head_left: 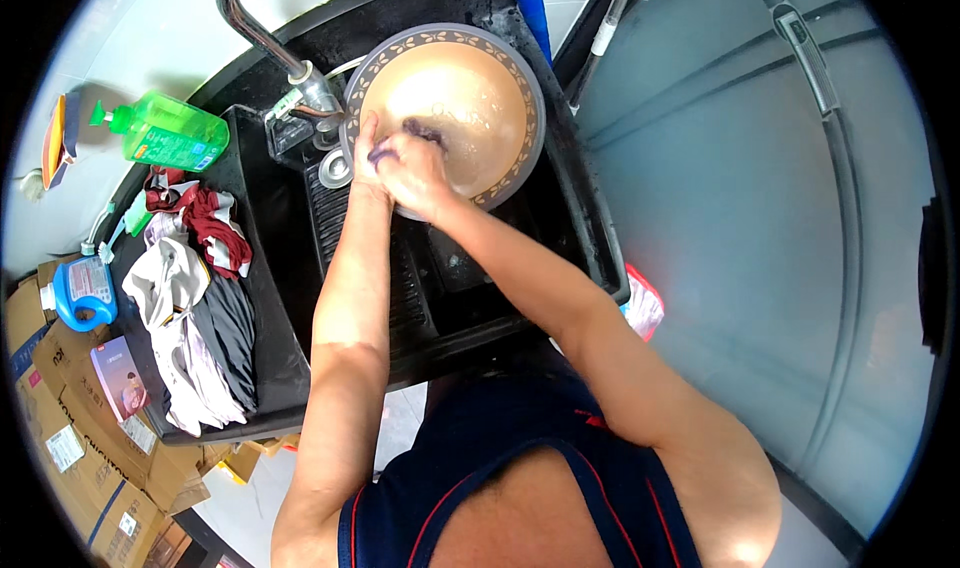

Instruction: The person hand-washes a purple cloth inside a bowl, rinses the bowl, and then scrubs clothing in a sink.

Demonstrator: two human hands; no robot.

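A wide cream basin with a grey patterned rim [500, 98] rests in the black sink [430, 288], beneath the chrome tap [260, 33]. My right hand [413, 168] is closed on a small dark purple cloth [425, 131] just inside the basin's left side, above the light-coloured, shiny bottom. My left hand [369, 156] is right beside it at the left rim, touching or very near the cloth; most of its fingers are hidden behind my right hand, so I cannot make out its grip.
Left of the basin are a green pump bottle [175, 133], a pile of clothes [190, 308], a small brush [112, 243] and a blue jug [82, 293]. Cardboard boxes [70, 438] lie lower left. A frosted glass panel [730, 218] stands along the right, beside the sink.
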